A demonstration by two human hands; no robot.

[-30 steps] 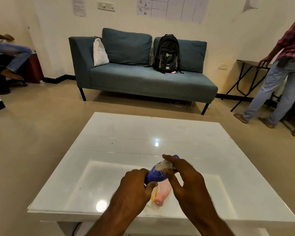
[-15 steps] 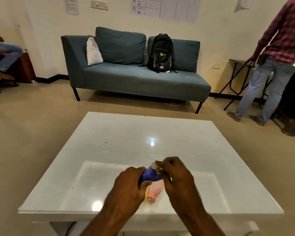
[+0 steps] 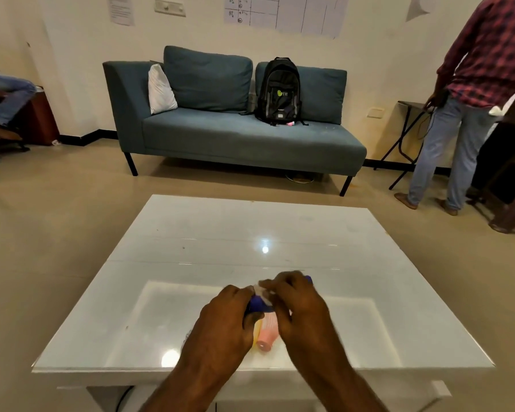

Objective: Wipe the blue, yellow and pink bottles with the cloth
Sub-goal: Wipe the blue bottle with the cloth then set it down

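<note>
Above the near part of the white table, my left hand grips the lower end of the blue bottle. My right hand presses a small pale cloth against the bottle's upper side and covers most of it; the bottle's far tip shows past my knuckles. Below my hands the pink bottle lies on the table, its cap toward me. A sliver of the yellow bottle shows beside it, mostly hidden by my left hand.
A teal sofa with a black backpack stands against the far wall. A person in a checked shirt stands at the right by a folding table. Another person's legs show at far left.
My right hand has slid the cloth along the blue bottle, now covering more of it. The person on the right has stepped closer to the right edge of view.
</note>
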